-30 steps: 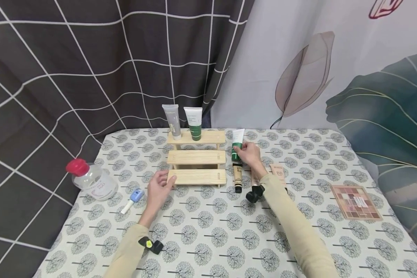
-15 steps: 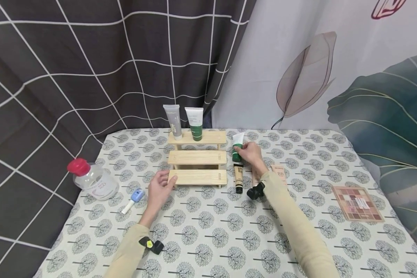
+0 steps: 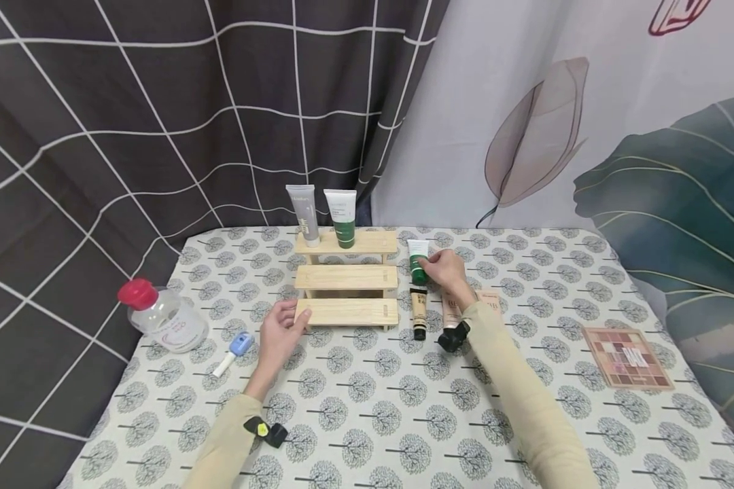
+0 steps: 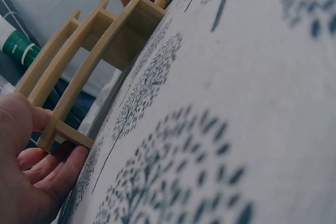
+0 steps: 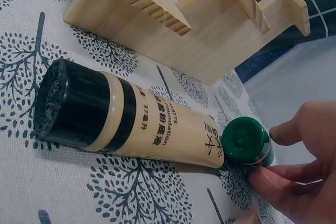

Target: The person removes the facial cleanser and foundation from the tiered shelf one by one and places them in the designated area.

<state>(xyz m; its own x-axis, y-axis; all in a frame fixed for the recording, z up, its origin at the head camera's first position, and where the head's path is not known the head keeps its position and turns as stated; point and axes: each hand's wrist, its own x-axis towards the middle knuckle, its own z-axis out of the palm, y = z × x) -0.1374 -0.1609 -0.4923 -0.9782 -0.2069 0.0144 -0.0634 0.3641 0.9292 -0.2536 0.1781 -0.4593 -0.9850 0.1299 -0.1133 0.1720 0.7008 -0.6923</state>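
Dark checked curtain (image 3: 177, 122) fills the upper left of the frame, above a surface spread with tree-print cloth (image 3: 367, 421). Near the centre stands a three-step wooden rack (image 3: 346, 312). Its boards climb toward the back, so the grey tube (image 3: 306, 217) and white-green tube (image 3: 344, 221) on the highest one show in full; both stand on their caps, presumably because those give the flattest base. The left hand (image 3: 281, 333) grips the rack's left end, thumb over the lowest board and fingers beneath, seemingly to steady a light frame. Its forearm slants up from the lower left.

Right of the rack, the right hand (image 3: 446, 268) pinches the small tube (image 3: 415, 261) between thumb and fingers, cap end toward the bottom of the frame; gripping the sides likely leaves the seam free. Whether the cap touches the cloth I cannot tell. That forearm reaches from the lower right across the BB tubes (image 3: 449, 312), hand turned inward. Foundation (image 3: 418, 309) lies flat just below the small tube.
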